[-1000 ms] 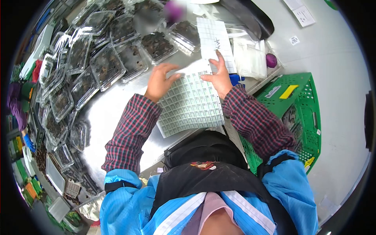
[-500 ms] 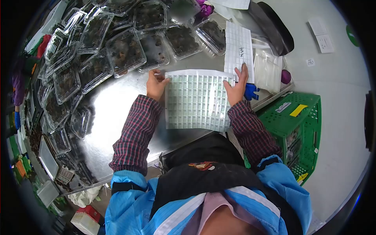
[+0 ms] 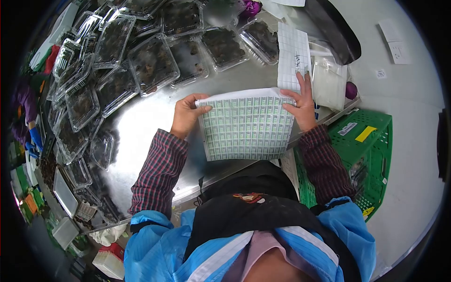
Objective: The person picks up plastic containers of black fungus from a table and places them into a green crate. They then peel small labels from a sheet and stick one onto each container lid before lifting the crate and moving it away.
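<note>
A sheet of small green-and-white printed labels [image 3: 246, 129] spans the space between my hands, over the table's front edge. My left hand [image 3: 187, 116] pinches its upper left corner between thumb and fingers. At the upper right corner, my right hand [image 3: 303, 105] grips the sheet with the thumb and index finger, its other fingers raised. The sheet's top border curls and shows plain white. Just behind my right hand lies a white gridded paper [image 3: 292, 49] with handwriting on it.
Clear plastic boxes [image 3: 152, 63] with dark contents crowd the table's back and left. A green crate [image 3: 371, 155] stands at the right, below the table edge. Near the back right are a white plastic packet [image 3: 327, 84] and a black object [image 3: 334, 30]. Another person's blue-gloved hand [image 3: 35, 138] shows far left.
My right hand has closed on the sheet's corner, where its fingers were more spread before. The top border now curls. The blue glove by my right hand is mostly covered.
</note>
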`<action>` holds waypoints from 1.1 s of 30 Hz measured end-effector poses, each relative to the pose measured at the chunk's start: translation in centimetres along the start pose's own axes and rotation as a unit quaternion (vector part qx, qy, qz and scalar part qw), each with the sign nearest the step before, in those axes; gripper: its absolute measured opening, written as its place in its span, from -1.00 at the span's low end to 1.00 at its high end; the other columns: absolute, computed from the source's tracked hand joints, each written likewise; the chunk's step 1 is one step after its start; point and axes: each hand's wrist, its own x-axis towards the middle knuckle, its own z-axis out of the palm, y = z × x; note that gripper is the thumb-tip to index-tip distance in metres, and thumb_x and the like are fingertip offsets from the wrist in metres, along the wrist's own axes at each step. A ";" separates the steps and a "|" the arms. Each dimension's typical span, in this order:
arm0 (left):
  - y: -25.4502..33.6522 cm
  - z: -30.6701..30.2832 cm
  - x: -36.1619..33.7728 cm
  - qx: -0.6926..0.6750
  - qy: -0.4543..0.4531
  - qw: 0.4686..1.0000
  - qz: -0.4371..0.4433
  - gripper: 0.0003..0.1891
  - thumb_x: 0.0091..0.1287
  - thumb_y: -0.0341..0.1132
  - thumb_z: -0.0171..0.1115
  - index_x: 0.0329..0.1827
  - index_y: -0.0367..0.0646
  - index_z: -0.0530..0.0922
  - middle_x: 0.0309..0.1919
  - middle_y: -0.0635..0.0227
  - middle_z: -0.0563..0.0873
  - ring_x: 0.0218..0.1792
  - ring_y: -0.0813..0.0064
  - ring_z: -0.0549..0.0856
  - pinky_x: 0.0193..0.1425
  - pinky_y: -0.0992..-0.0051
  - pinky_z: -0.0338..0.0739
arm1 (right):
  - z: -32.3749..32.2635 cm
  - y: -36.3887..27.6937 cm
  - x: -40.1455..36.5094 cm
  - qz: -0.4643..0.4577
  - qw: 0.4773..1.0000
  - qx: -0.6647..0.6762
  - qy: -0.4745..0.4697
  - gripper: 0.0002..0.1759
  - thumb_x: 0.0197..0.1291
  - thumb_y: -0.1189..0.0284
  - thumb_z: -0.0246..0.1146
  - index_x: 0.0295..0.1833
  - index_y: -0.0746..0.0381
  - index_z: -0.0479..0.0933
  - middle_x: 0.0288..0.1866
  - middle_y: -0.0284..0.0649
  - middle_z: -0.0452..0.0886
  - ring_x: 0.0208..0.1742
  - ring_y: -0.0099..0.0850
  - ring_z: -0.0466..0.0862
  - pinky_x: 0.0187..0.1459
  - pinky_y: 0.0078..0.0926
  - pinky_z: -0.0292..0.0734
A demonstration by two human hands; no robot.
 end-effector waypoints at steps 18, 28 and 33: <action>0.4 2.7 -4.4 -0.084 -0.005 0.996 -0.029 -0.59 0.24 -0.49 0.31 0.15 -0.24 0.42 -0.13 0.28 0.69 -0.13 0.54 0.66 0.01 0.54 0.53 | -2.2 -0.7 -1.7 0.161 0.986 -0.029 0.037 0.28 -0.17 0.78 0.36 0.56 0.05 -0.31 0.27 0.08 0.42 -0.38 -0.65 0.50 -0.24 -0.68 0.55; -1.9 3.1 -3.3 0.026 0.044 0.998 0.024 -0.82 0.32 -0.40 0.25 -0.13 -0.37 0.61 -0.36 0.33 0.72 -0.35 0.66 0.61 -0.25 0.62 0.52 | -0.9 -1.1 -0.1 0.198 0.946 -0.257 -0.018 0.25 -0.19 0.74 0.38 0.56 0.00 -0.21 0.33 0.03 0.35 -0.23 -0.54 0.58 -0.07 -0.57 0.55; -1.3 4.7 -3.1 0.038 0.034 0.998 0.033 -0.78 0.30 -0.34 0.29 -0.16 -0.36 0.62 -0.42 0.36 0.70 -0.41 0.69 0.56 -0.31 0.61 0.48 | 8.7 -3.1 1.7 -0.036 0.983 -0.106 -0.146 0.08 -0.08 0.73 0.27 0.55 -0.01 -0.07 0.36 -0.12 0.32 0.04 -0.40 0.58 0.14 -0.40 0.48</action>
